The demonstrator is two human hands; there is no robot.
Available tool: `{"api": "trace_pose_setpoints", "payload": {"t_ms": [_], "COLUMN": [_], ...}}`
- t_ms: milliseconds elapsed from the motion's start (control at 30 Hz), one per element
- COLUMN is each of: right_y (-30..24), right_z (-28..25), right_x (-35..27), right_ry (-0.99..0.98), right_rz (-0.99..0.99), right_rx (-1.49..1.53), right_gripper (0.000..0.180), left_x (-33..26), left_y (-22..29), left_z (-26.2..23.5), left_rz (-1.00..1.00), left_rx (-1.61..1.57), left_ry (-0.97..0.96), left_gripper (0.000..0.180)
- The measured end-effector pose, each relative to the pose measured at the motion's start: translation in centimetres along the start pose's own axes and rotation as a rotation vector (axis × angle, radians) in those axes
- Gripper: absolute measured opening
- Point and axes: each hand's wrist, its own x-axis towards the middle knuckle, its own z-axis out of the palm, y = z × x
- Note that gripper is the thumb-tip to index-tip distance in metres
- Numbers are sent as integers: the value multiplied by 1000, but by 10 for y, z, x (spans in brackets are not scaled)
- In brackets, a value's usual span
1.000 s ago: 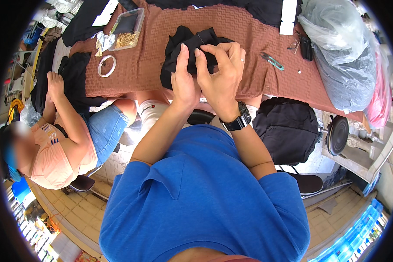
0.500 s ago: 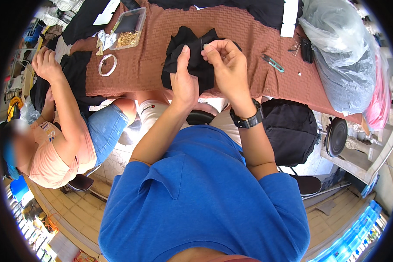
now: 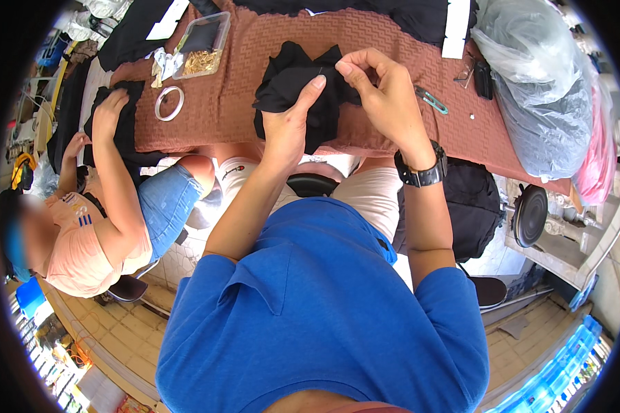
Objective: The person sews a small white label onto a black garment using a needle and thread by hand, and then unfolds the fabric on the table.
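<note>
A crumpled piece of black cloth [image 3: 289,86] lies on the brown woven table cover [image 3: 227,103] in front of me. My left hand [image 3: 289,124] grips its near edge, thumb up on the fabric. My right hand [image 3: 382,93] hovers just right of it with thumb and forefinger pinched together at the cloth's upper right edge; what they pinch is too small to make out. A black watch [image 3: 420,172] sits on my right wrist.
A small green clipper tool [image 3: 430,100] lies right of my right hand. A clear tray of gold bits [image 3: 203,48] and a tape ring [image 3: 169,103] sit at left. A seated person [image 3: 96,206] at left handles black cloth [image 3: 127,134]. Plastic bags [image 3: 551,103] fill the right.
My right hand has lifted off the black cloth and moved up and right with pinched fingers. The person at left has moved a hand onto their black cloth.
</note>
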Motion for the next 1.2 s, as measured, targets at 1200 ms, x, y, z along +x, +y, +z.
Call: {"api": "trace_pose_setpoints", "payload": {"t_ms": [1200], "right_y": [4], "right_z": [44], "right_x": [-28], "right_ry": [218], "right_rz": [-282], "right_rx": [-241], "right_gripper": [6], "left_x": [5], "left_y": [15], "left_z": [6], "left_rz": [-180], "left_rx": [-221], "left_ry": [-50], "left_gripper": [4]}}
